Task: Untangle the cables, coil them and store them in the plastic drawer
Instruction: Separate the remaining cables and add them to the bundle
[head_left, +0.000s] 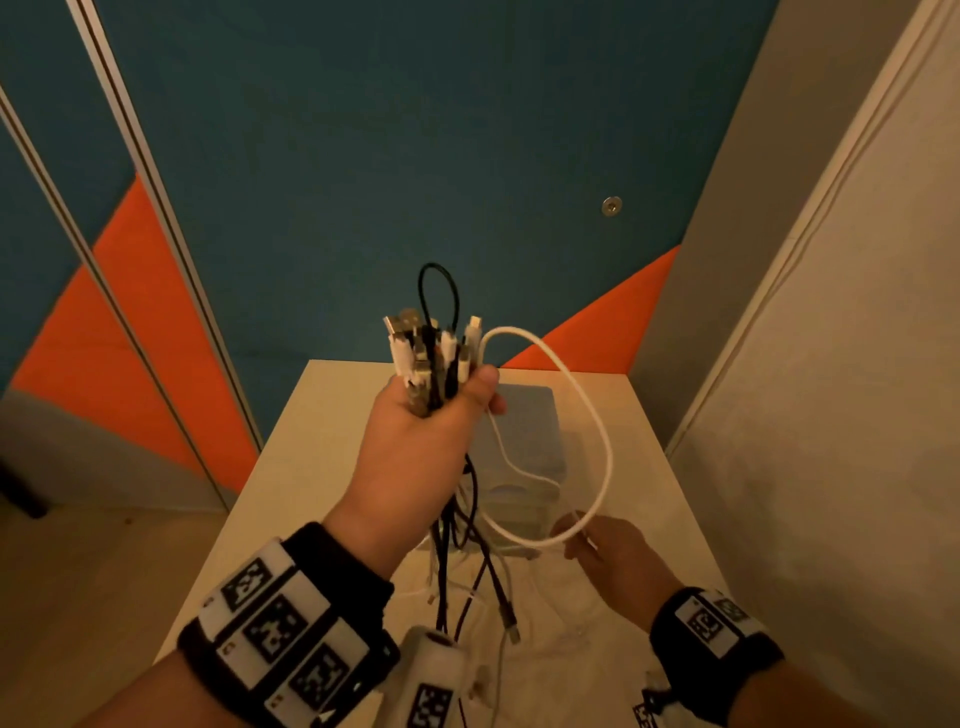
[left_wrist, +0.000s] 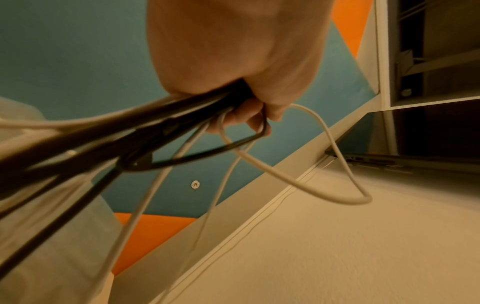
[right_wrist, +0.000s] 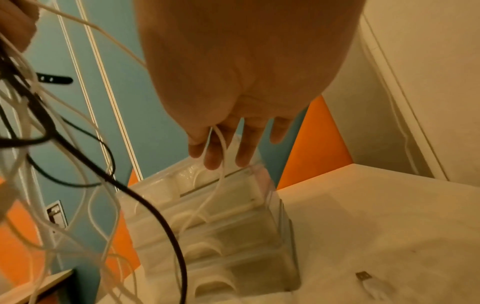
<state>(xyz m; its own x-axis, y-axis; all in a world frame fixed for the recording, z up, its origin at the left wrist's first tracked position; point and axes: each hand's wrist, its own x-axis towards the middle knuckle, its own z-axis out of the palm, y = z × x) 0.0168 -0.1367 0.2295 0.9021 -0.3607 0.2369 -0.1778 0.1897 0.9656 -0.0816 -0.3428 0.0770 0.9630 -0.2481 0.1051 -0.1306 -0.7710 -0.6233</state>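
My left hand (head_left: 415, 441) is raised above the table and grips a bundle of black and white cables (head_left: 431, 353) in a fist, plug ends sticking up. The rest of the cables (head_left: 467, 561) hang down in a tangle to the table. One white cable (head_left: 592, 415) loops out to the right and down to my right hand (head_left: 602, 551), which pinches it between thumb and fingers. In the right wrist view the white cable (right_wrist: 221, 148) runs through the fingers (right_wrist: 213, 152). The clear plastic drawer unit (head_left: 524, 452) stands on the table behind the hands.
The white table (head_left: 665, 519) stands in a corner, with a blue and orange wall behind and a pale wall on the right. A loose cable plug (right_wrist: 363, 276) lies on the tabletop near the drawer unit (right_wrist: 233, 226). A laptop (left_wrist: 389, 160) sits on a surface to one side.
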